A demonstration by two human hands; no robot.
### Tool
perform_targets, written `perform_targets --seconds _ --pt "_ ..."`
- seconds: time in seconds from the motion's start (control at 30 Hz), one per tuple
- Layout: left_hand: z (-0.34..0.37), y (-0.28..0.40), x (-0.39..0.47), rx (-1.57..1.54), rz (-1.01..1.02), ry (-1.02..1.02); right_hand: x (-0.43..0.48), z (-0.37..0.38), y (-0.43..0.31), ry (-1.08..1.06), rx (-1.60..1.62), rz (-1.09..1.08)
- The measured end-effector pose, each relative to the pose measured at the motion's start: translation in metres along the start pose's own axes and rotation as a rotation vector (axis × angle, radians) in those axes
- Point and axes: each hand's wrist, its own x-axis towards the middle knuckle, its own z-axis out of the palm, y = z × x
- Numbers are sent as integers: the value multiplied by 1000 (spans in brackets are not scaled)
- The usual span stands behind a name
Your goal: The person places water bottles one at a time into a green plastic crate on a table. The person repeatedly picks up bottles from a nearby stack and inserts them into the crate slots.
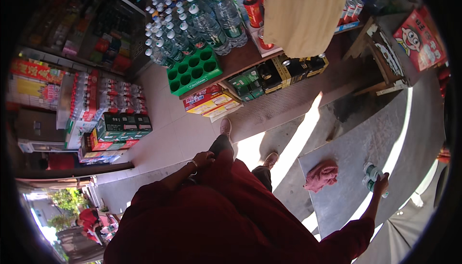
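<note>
Over at the right, my right hand grips a clear plastic bottle with green labelling, above or on a grey tabletop. Whether a second bottle is with it cannot be told. A crumpled dusty-red cloth lies on the same surface, left of the hand. My left hand wears a bracelet at the wrist and rests against the front of my dark red top. Its fingers are curled, and whether they hold anything is hidden.
Ahead, a brown shelf carries many water bottles, a green bottle crate and a hanging beige cloth. Cartons sit beneath. Packed drinks are stacked left. A worn wooden stool stands right. A person is outside.
</note>
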Motion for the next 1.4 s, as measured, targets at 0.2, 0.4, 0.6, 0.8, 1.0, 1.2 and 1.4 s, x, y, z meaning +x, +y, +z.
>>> perform_targets --seconds 0.2,0.4,0.6,0.8,1.0,1.2,1.4 --pt "24 -10 -1 -54 -32 -24 -24 -23 -113 -20 -186 -65" --pt "32 -27 12 -141 -29 100 -31 -108 -322 -113 -40 -603" --pt "35 -53 13 -309 -54 271 -84 -134 -568 -90 386 -1121" --pt "32 -87 -7 -469 -153 405 -120 -107 -789 19 591 -1446" --pt "24 -111 -20 -612 -275 441 -136 -58 -931 5 462 -1434" --pt "25 -132 -23 -720 -400 395 -124 -10 -984 -61 324 -1372" --pt "20 -146 -14 -711 -394 374 -123 13 -999 -88 497 -1210"
